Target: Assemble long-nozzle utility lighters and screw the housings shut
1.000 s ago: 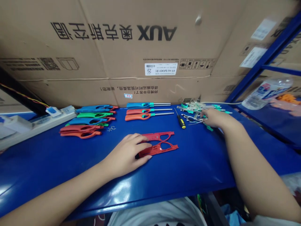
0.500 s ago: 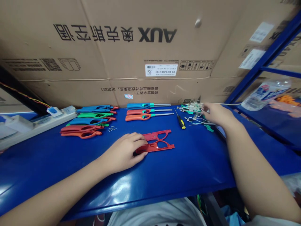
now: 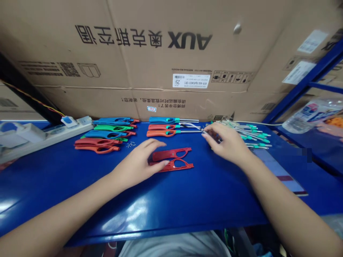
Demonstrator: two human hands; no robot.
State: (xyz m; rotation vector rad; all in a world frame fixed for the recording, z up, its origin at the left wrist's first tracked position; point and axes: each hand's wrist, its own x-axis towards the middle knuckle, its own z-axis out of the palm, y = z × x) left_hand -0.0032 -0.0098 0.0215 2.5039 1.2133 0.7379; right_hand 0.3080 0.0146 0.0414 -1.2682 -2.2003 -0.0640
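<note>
Two red lighter handle shells lie one above the other on the blue table. My left hand is at their left ends, thumb and fingers spread apart, the thumb over the lower shell. My right hand is pinched around a small part with thin white wires, which stick out to the left past the fingertips. Most of that part is hidden by the fingers and blurred. Behind and right of this hand lies a pile of metal lighter tubes with green ends.
Assembled lighters lie in a row at the back. Several coloured handle shells are stacked at left, with small screws beside them. A power strip runs along the left. At right are a phone-like flat object and a plastic bottle.
My right hand has come left from the pile, bringing a wired part. My left hand has loosened its hold on the red shells and spread its fingers. The view has shifted slightly.
</note>
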